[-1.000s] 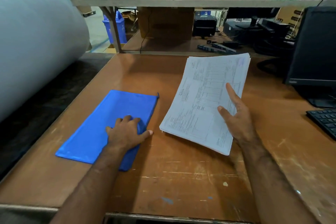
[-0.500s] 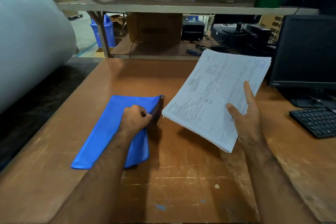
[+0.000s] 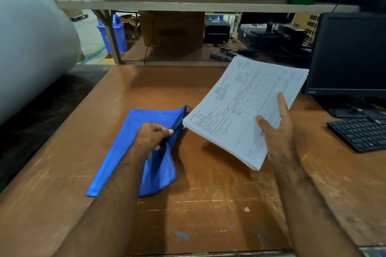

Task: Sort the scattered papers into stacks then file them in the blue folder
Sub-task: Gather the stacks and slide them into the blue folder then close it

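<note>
A blue folder [image 3: 146, 119] lies on the brown wooden table [image 3: 208, 204], left of centre. My left hand [image 3: 151, 136] pinches the folder's upper flap at its right edge and lifts it, so a dark gap shows there. My right hand [image 3: 276, 129] grips a thick stack of printed papers [image 3: 236, 108] by its lower right side, thumb and index finger on top. The stack hangs tilted above the table, and its lower left corner is close to the folder's opened edge.
A black monitor [image 3: 351, 54] and a black keyboard [image 3: 361, 133] stand at the table's right. A large white roll [image 3: 31, 37] fills the left side. A shelf board [image 3: 188, 5] crosses above the table's far end, with boxes and equipment behind.
My left hand went from lying flat on the folder to pinching its flap open. My right hand lifted the paper stack off the table and brought its corner towards the folder's opening.
</note>
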Demonstrator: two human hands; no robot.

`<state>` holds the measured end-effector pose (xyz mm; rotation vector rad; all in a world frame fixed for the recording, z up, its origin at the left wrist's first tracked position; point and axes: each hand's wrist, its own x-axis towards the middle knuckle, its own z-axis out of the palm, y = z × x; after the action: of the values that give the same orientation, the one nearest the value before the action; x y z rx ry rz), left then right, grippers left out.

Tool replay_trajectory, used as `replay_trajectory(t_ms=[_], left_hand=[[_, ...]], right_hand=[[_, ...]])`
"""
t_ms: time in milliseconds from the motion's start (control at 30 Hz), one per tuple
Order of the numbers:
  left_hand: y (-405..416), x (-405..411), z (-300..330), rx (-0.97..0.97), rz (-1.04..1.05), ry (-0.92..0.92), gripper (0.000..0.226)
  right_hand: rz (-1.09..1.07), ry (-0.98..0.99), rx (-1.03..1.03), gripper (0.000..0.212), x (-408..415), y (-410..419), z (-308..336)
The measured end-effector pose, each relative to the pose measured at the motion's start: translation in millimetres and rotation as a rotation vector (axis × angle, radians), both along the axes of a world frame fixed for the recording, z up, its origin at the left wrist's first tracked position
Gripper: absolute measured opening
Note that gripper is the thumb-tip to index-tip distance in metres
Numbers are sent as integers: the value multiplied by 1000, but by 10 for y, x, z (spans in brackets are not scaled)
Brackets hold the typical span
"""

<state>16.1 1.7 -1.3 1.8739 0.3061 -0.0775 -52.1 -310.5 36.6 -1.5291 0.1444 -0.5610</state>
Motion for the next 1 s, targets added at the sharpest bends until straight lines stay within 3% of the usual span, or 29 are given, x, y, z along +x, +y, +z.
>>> replay_trajectory(t_ms=[167, 433, 567, 833, 1000], left_hand=[[-79, -26, 47, -244, -20, 96, 11], [-195, 72, 146, -25, -1, -73, 14], [-295, 85, 209, -76, -1, -123, 11], [-239, 126, 267, -122, 29, -211, 15], [-295, 147, 219, -48, 1, -182, 14]], right_hand=[[-10, 3, -21, 78, -15, 0, -21], [-49, 0, 38, 80, 59, -3, -81], [-95, 9, 97, 81, 147, 88, -116], [-184, 73, -343, 83, 84, 140, -334], [-201, -19, -373, 82, 29, 216, -197]])
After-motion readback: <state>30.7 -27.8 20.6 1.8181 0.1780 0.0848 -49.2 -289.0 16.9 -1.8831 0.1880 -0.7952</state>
